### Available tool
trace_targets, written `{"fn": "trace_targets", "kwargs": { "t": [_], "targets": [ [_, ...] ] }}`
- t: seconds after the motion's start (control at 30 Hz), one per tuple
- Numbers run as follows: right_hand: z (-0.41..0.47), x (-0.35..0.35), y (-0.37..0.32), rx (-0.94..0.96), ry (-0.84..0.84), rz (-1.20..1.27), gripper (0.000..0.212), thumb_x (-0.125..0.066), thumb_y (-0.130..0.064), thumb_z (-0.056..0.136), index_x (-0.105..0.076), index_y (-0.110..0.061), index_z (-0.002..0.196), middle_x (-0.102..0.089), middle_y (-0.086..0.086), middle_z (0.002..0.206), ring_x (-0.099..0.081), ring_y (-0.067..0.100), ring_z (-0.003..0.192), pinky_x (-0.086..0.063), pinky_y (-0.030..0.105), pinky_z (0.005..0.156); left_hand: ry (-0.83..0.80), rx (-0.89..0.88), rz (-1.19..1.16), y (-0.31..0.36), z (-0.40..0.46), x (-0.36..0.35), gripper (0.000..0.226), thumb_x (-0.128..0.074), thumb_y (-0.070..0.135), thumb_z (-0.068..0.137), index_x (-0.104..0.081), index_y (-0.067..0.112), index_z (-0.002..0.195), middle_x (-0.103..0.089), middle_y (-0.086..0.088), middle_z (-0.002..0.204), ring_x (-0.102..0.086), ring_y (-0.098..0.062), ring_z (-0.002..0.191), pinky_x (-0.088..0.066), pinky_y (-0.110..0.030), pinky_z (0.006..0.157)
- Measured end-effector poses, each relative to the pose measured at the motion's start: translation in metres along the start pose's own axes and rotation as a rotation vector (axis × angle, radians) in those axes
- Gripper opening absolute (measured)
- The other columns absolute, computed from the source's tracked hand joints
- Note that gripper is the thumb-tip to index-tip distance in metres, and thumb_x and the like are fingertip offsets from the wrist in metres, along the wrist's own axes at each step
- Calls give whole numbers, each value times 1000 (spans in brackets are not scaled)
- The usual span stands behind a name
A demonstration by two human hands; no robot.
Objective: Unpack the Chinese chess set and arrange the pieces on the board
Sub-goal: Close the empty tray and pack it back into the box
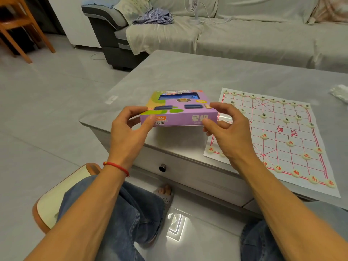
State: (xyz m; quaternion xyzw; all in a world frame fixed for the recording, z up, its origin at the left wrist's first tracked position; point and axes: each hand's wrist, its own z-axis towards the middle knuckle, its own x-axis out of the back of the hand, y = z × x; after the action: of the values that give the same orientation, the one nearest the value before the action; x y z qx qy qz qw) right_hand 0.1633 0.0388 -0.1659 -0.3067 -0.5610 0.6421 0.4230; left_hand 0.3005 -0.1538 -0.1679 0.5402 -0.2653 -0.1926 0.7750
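While held above the near-left part of the grey table (188,72), purple chess box (178,108) pinched at both ends: left hand (128,127) with thumb and fingers on left end, right hand (227,129) likewise on right end. Just right, paper board (293,129) lying flat, cream pieces (290,143) set along its lines. Beyond, covered sofa (244,38) with small fan (194,8).

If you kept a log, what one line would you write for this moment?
left hand: holds box end | right hand: holds other end | board: pieces laid out
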Motion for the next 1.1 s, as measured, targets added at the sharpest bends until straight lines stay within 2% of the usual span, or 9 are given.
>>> {"fn": "trace_targets", "kwargs": {
  "t": [0.17,0.3,0.43,0.57,0.67,0.8,0.87,0.97,1.1],
  "targets": [
    [-1,-4,6,-107,15,-54,29,-63,-33,95,-56,-21,120,-65,1,117,-75,17,80,-62,34,63,111,280,-195,-3,5,-5,26,-69,24,92,-60,6,107,-71,-14,100,-74,-25,91,-62,-39,76],
    [0,-8,15,-78,-66,-242,37,-67,-33,93,-53,-27,126,-63,-7,124,-73,10,81,-62,32,68,98,422,-262,-11,15,-5,22,-68,18,92,-60,5,109,-73,-14,98,-74,-26,88,-61,-39,79],
    [9,-28,23,39,-116,-515,52,-71,-35,89,-52,-25,137,-63,-2,132,-68,19,95,-57,41,89,122,364,-55,-32,45,2,13,-70,23,89,-68,12,97,-74,-11,94,-73,-26,85,-61,-40,77],
    [31,-58,23,114,-116,-736,46,-65,-37,93,-56,-21,135,-65,7,127,-62,28,107,-49,36,87,60,298,135,-50,76,4,46,-66,44,76,-67,20,115,-73,-3,103,-70,-22,95,-57,-40,89],
    [55,-85,27,145,-83,-881,38,-61,-40,95,-57,-24,130,-67,8,120,-57,30,109,-41,35,84,-26,210,169,-65,95,5,52,-69,30,87,-53,19,136,-61,1,123,-60,-16,108,-47,-30,100],
    [86,-120,45,125,-79,-1032,29,-58,-42,95,-57,-27,120,-69,5,107,-59,31,108,-23,53,112,-49,106,409,-97,124,11,57,-66,29,93,-47,16,145,-36,-10,154,-35,-26,141,-27,-35,118],
    [99,-138,53,142,-72,-1046,29,-58,-43,94,-56,-25,117,-69,5,106,-61,31,104,-32,50,108,-51,70,524,-108,133,10,59,-64,31,94,-44,18,148,-16,-15,162,-19,-30,149,-18,-35,120],
    [120,-164,61,169,-14,-1072,31,-56,-44,95,-55,-23,118,-67,6,109,-59,32,102,-38,38,75,-90,-31,692,-119,139,1,58,-54,40,97,-36,31,152,-1,-14,165,-12,-31,150,-18,-43,121],
    [140,-182,69,167,44,-1090,26,-53,-44,96,-55,-27,115,-66,2,109,-55,30,100,-32,39,74,-161,31,923,-124,143,-8,58,-25,51,101,-13,36,157,1,-1,166,-10,-25,150,-13,-51,120]
  ]
}}
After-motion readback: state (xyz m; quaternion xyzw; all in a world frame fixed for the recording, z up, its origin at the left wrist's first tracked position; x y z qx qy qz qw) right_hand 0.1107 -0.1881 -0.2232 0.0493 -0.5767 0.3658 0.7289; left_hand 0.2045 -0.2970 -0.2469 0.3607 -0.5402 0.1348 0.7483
